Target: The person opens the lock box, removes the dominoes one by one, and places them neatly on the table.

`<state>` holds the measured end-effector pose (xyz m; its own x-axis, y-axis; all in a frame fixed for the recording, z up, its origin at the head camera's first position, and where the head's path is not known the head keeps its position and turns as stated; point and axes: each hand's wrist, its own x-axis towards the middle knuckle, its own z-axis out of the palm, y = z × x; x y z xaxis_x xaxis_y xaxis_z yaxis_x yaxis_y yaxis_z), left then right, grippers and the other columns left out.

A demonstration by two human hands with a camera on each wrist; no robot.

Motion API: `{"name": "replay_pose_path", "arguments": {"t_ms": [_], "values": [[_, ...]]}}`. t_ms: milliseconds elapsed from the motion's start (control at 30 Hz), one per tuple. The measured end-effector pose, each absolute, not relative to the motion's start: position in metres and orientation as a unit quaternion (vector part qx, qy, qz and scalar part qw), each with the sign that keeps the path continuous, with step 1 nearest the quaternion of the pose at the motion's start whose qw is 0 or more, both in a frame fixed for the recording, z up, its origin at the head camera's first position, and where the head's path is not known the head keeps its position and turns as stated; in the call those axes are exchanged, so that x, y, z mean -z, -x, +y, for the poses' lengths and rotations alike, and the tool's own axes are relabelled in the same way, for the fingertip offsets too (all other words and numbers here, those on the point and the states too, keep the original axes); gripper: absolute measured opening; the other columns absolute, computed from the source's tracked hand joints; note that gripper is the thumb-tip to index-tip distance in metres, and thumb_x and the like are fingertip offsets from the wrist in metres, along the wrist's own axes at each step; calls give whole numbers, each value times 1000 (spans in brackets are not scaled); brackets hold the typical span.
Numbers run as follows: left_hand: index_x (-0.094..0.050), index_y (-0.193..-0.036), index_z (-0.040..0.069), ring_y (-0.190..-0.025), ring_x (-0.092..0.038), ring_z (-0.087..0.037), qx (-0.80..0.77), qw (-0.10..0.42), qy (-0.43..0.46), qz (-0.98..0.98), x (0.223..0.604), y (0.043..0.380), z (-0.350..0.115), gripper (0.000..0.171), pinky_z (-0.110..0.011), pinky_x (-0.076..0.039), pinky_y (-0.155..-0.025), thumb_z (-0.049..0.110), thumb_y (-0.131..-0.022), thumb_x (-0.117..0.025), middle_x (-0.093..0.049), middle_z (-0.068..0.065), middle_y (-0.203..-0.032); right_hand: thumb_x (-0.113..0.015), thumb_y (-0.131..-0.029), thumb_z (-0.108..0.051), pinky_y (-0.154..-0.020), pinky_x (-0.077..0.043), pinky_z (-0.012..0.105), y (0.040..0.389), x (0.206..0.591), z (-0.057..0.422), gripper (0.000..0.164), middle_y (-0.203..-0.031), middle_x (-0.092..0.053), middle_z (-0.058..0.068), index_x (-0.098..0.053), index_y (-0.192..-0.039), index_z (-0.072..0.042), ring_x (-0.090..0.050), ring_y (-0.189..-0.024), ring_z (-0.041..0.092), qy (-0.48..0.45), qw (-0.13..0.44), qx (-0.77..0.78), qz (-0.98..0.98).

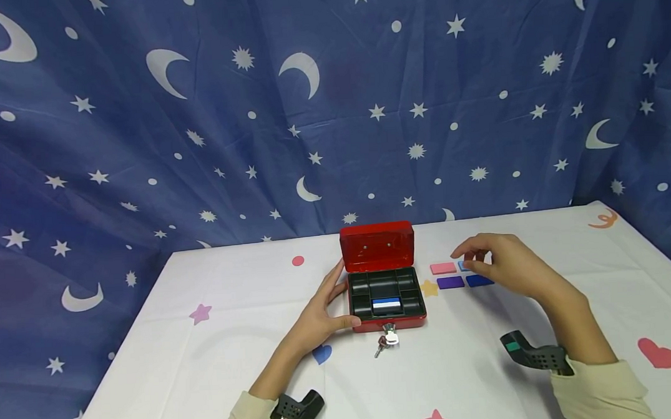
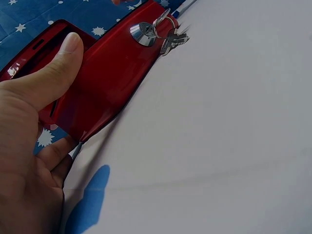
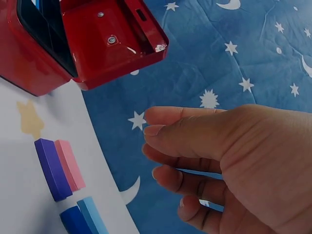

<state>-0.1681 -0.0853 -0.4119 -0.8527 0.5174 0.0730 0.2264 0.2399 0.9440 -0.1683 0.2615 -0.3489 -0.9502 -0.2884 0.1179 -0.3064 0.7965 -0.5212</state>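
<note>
A red cash box (image 1: 389, 324) stands on the table with its lid (image 1: 377, 247) raised. Its black tray (image 1: 384, 285) is divided into compartments, and a blue-and-white block (image 1: 386, 306) lies in the front middle one. My left hand (image 1: 316, 321) holds the box by its left side, thumb at the front corner. Keys (image 2: 173, 40) hang from the front lock (image 2: 143, 34). Over the blocks right of the box, my right hand (image 1: 503, 261) hovers with loosely bent fingers and nothing between them. Below it lie pink (image 3: 70, 165), purple (image 3: 52, 170), light blue (image 3: 92, 214) and dark blue (image 3: 76, 222) blocks.
A white cloth with printed hearts and stars covers the table (image 1: 218, 364). Behind it hangs a dark blue curtain (image 1: 344, 140) with moons and stars. Each wrist wears a black strap device (image 1: 535, 354).
</note>
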Motion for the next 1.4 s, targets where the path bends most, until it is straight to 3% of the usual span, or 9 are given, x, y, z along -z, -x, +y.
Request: {"name": "replay_pose_path", "arguments": {"t_ms": [1400], "values": [[-14, -155, 26, -136, -34, -25, -569, 130, -236, 777, 412, 167, -85, 101, -51, -17, -112, 11, -78, -78, -13, 1, -158, -72, -83, -3, -59, -47, 26, 164, 348, 235, 21, -81, -60, -9, -73, -101, -14, -52, -77, 14, -206, 27, -272, -940]]}}
